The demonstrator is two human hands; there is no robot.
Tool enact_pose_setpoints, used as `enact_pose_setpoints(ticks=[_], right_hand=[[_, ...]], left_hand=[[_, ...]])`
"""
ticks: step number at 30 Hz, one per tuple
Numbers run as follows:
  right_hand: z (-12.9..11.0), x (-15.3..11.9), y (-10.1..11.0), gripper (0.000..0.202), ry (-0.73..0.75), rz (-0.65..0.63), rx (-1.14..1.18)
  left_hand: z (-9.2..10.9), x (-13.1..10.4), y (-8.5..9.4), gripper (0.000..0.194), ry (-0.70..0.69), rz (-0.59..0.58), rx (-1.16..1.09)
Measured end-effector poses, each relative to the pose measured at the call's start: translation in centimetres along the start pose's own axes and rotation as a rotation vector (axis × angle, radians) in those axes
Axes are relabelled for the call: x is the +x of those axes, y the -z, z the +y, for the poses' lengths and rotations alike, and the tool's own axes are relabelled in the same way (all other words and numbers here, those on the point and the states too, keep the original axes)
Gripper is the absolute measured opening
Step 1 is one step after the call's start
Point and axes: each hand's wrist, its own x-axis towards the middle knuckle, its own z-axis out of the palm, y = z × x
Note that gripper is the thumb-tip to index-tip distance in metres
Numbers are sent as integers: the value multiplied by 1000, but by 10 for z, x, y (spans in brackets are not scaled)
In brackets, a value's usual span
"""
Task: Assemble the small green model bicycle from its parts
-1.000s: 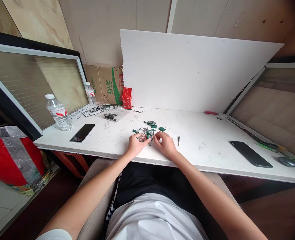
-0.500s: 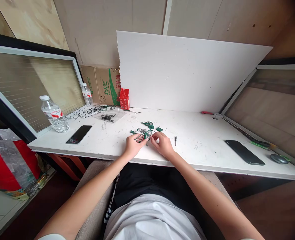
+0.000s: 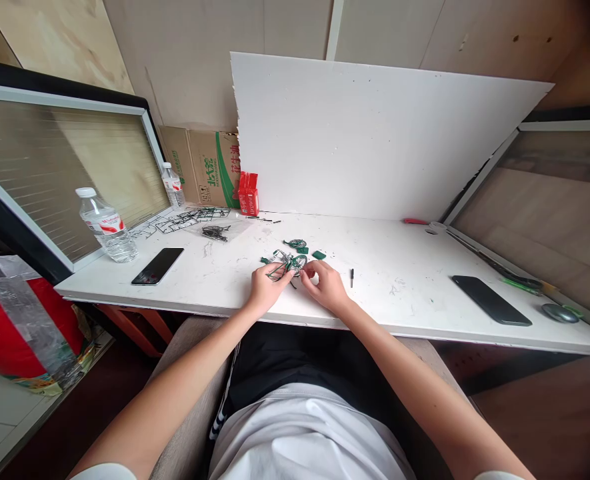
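Note:
A small green model bicycle (image 3: pixel 299 261) with spoked wheels is pinched between the thumb and fingers of my left hand (image 3: pixel 266 289), just above the front part of the table. My right hand (image 3: pixel 326 285) is closed in a pinch at the right edge of the model's wheel; whatever is between its fingertips is too small to make out. Behind the model lies a loose green wheel part (image 3: pixel 295 243), with a flat green piece (image 3: pixel 319 255) to its right. A short dark screwdriver-like tool (image 3: pixel 352 277) rests right of my right hand.
On the left are a phone (image 3: pixel 157 266), a water bottle (image 3: pixel 107 227), black parts frames (image 3: pixel 189 219) and a clear bag (image 3: pixel 219 231) of dark parts. A red box (image 3: pixel 249 193) stands by a cardboard box (image 3: pixel 209 170). A black phone-shaped object (image 3: pixel 491 301) and a mouse (image 3: pixel 559 313) lie right.
The model bicycle has turned slightly in my left hand, and its wheel now shows more openly between my hands. Both hands stay in almost the same place. The view has shifted a little.

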Motion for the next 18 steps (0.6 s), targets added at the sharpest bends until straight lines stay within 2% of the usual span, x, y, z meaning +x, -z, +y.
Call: enact_pose_setpoints(ticks=[18], right_hand=[[7,1,-4,19,83,9,19]], left_hand=[[-6,0,0,27,-55,20,32]])
